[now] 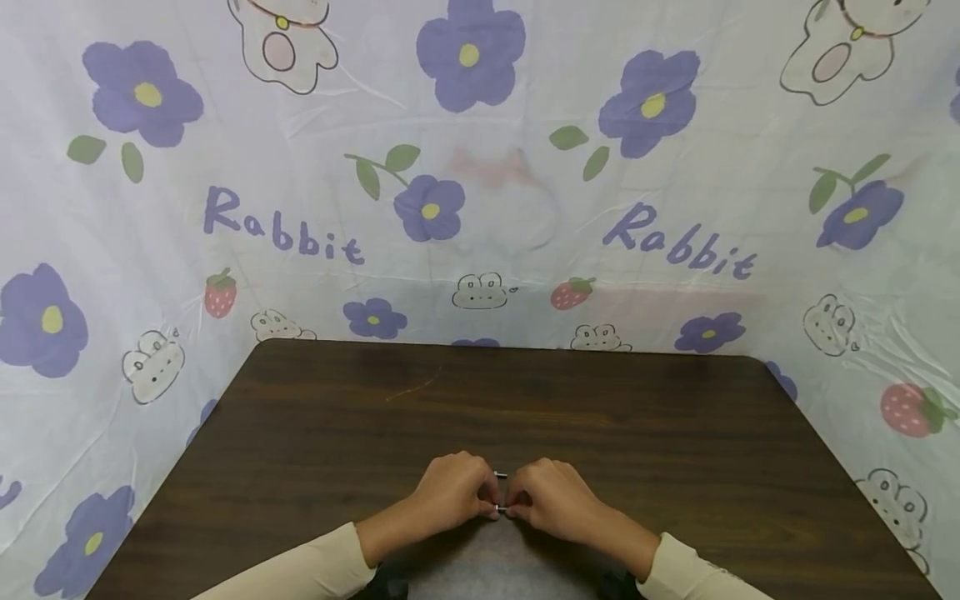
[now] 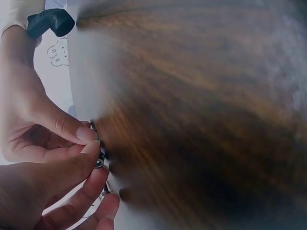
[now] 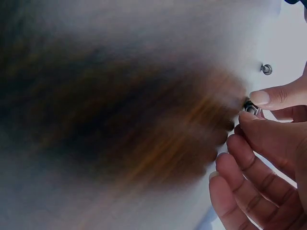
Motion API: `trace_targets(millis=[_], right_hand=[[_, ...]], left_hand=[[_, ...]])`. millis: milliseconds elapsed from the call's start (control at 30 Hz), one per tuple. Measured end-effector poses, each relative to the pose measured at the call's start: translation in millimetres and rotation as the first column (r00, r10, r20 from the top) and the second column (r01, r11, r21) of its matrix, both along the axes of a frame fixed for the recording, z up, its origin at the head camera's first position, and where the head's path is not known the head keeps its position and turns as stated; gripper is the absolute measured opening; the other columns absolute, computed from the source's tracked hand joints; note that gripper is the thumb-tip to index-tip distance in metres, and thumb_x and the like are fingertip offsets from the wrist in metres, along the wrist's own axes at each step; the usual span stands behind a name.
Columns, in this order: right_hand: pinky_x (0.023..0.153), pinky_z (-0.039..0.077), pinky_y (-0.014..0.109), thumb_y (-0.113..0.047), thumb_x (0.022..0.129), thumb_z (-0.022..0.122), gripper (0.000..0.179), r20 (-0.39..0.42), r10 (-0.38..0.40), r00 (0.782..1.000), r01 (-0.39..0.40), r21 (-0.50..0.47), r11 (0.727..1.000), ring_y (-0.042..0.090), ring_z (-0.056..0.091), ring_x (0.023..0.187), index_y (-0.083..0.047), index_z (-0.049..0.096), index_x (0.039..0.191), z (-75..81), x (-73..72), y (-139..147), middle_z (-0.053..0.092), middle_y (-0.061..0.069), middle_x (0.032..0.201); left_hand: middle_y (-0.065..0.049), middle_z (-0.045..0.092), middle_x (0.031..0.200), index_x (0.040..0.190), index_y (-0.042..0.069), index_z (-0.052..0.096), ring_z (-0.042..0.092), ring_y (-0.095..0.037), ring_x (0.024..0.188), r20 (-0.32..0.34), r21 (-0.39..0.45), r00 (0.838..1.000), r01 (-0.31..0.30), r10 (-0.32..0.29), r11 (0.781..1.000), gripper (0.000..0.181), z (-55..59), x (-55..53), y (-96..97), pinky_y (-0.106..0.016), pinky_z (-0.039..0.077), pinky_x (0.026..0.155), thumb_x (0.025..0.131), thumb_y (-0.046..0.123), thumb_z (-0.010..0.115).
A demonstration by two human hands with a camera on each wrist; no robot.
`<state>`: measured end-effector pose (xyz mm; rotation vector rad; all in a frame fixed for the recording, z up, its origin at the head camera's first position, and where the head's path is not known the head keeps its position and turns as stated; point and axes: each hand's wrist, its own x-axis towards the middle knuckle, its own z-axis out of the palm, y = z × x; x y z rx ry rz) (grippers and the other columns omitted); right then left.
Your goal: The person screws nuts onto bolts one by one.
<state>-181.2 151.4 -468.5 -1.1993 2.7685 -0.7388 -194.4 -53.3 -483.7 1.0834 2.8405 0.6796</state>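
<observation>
My left hand [image 1: 453, 493] and right hand [image 1: 553, 498] meet low in the middle of the head view. Between their thumbs and fingertips they pinch a small silver bolt [image 1: 502, 508], one at each end. Fingertips cover most of it; a round metal end [image 2: 99, 163] shows in the left wrist view, and a short metal part [image 3: 252, 108] in the right wrist view. A second silver bolt [image 1: 502, 476] lies just beyond, between the hands; its round head [image 3: 267, 70] appears in the right wrist view.
Under the hands is a dark wood-grain table [image 1: 360, 425] with a pale sheen near its front. Around its back and sides hangs a white cloth [image 1: 517, 225] printed with flowers and rabbits. A black band [image 2: 52, 22] sits at the right wrist.
</observation>
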Motion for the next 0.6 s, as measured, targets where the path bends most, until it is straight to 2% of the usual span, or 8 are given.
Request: trace_targets(millis=[133, 267, 467, 600], right_hand=[[0.054, 0.048, 0.015, -0.01, 0.086, 0.083, 0.007, 0.011, -0.015, 1.0, 0.015, -0.008, 1.0, -0.005, 0.057, 0.063, -0.015, 0.079, 0.083, 0.5, 0.4, -0.5, 0.071, -0.007, 0.077], [0.053, 0.047, 0.015, -0.01, 0.086, 0.083, 0.007, 0.013, -0.024, 1.0, 0.024, -0.007, 1.0, -0.005, 0.056, 0.061, -0.014, 0.078, 0.083, 1.4, 0.8, -1.2, 0.07, -0.008, 0.076], [0.052, 0.046, 0.015, -0.016, 0.088, 0.081, 0.005, -0.016, -0.035, 0.999, 0.035, 0.022, 0.999, -0.007, 0.054, 0.06, -0.015, 0.077, 0.085, 5.9, 0.5, -0.8, 0.069, -0.009, 0.075], [0.054, 0.048, 0.016, -0.02, 0.092, 0.077, 0.006, -0.09, -0.052, 0.995, 0.055, 0.034, 0.998, -0.005, 0.056, 0.063, -0.014, 0.077, 0.09, 17.9, -2.1, 4.5, 0.07, -0.009, 0.078]], left_hand=[[0.021, 0.07, 0.077, 0.078, 0.029, 0.079, 0.056, 0.01, 0.064, 0.0, -0.004, 1.0, 0.006, -0.006, 1.0, 0.009, -1.6, -1.9, -0.1, -0.013, 0.047, 0.055, 0.077, 0.031, 0.088], [0.019, 0.071, 0.081, 0.087, 0.028, 0.081, 0.057, 0.01, 0.064, 0.0, 0.005, 1.0, 0.02, -0.02, 1.0, 0.008, 0.8, -5.3, -3.0, -0.012, 0.046, 0.053, 0.083, 0.034, 0.084], [0.012, 0.074, 0.091, 0.102, 0.022, 0.08, 0.064, 0.002, 0.071, -0.038, 0.032, 0.999, 0.009, -0.008, 0.999, 0.024, 18.4, -12.2, -14.6, -0.016, 0.049, 0.055, 0.094, 0.043, 0.072], [0.005, 0.076, 0.104, 0.114, 0.019, 0.077, 0.07, -0.009, 0.083, -0.136, 0.006, 0.991, -0.014, 0.015, 1.0, 0.04, 33.4, -18.8, -27.4, -0.024, 0.056, 0.063, 0.098, 0.052, 0.062]])
